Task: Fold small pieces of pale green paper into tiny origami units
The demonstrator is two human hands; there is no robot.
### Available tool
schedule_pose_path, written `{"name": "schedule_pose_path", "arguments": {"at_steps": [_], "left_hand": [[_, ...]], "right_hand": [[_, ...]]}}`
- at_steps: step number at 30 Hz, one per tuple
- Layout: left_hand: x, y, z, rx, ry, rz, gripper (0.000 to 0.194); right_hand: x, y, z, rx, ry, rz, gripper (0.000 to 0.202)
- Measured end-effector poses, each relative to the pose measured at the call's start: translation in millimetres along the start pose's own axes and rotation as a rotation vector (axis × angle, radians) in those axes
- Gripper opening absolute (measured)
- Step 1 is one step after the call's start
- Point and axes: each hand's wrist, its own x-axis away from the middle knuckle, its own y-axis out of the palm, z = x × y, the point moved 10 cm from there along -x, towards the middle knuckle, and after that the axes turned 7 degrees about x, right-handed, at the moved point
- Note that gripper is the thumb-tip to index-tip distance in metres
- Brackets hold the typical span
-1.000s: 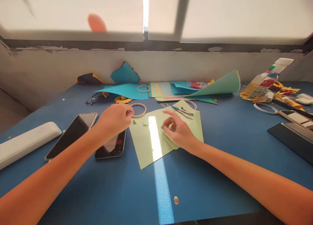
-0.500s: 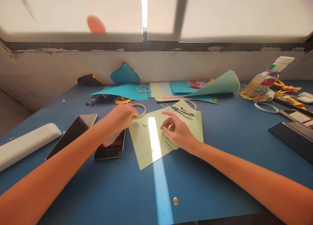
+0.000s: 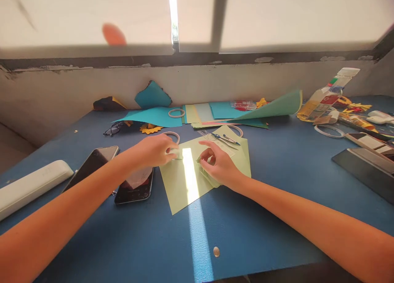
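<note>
A light green sheet of paper (image 3: 177, 188) lies on the blue table under both hands. My left hand (image 3: 158, 149) is over its left edge, fingers bent down onto a small pale paper scrap (image 3: 176, 154). My right hand (image 3: 220, 164) rests on the right part of the sheet. Its thumb and fingers are curled in a pinch on a small piece of green paper (image 3: 198, 159), the forefinger raised above. Behind the right hand, a pair of compasses (image 3: 223, 139) and a blue pen (image 3: 232, 136) lie on a folded part of the paper.
Left of the paper are two phones (image 3: 135, 192) and a long white device (image 3: 37, 184). Tape rolls (image 3: 176, 113), coloured sheets (image 3: 197, 113) and glasses (image 3: 112, 129) lie behind. To the right stand a tilted bottle (image 3: 326, 98) and a dark case (image 3: 363, 168).
My left hand has moved slightly right and down, onto the paper scrap. My right hand keeps its pinch in the same place on the sheet. The whole view has shifted a little.
</note>
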Motion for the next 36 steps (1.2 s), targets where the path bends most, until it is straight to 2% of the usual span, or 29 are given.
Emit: {"name": "schedule_pose_path", "arguments": {"at_steps": [2,4,6,8,13,16,18,20,24,29,36], "left_hand": [[8,20.3,15,-0.077,0.063,-0.125,0.01],[12,31.7,22,-0.15,0.089,-0.181,0.017],[12,35.8,23,-0.204,0.091,-0.212,0.019],[6,32.4,18,-0.24,0.072,-0.222,0.018],[-11,1.7,-3,-0.247,-0.049,-0.112,0.026],[-1,-9.7,-1,-0.161,-0.116,0.0,0.03],[16,-2.0,13,-0.053,-0.128,0.013,0.032],[34,14.5,33,0.077,-0.12,-0.013,0.037],[53,35.8,58,0.239,-0.126,0.024,0.031],[54,38.5,56,0.351,-0.144,0.079,0.028],[56,37.3,50,0.402,-0.152,0.141,0.029]], "right_hand": [[0,0,0,-0.001,0.002,0.001,0.045],[0,0,0,-0.001,0.002,0.001,0.045],[0,0,0,0.0,0.002,0.002,0.045],[0,0,0,0.0,0.003,0.004,0.045],[0,-1,1,-0.012,0.011,0.011,0.045],[0,-3,1,-0.027,0.02,0.031,0.045],[0,-5,-2,-0.038,0.025,0.056,0.045],[3,-8,-7,-0.055,0.029,0.084,0.044],[13,-9,-21,-0.12,0.055,0.099,0.043],[22,-4,-27,-0.19,0.101,0.049,0.045],[20,2,-21,-0.227,0.119,-0.003,0.045]]}}
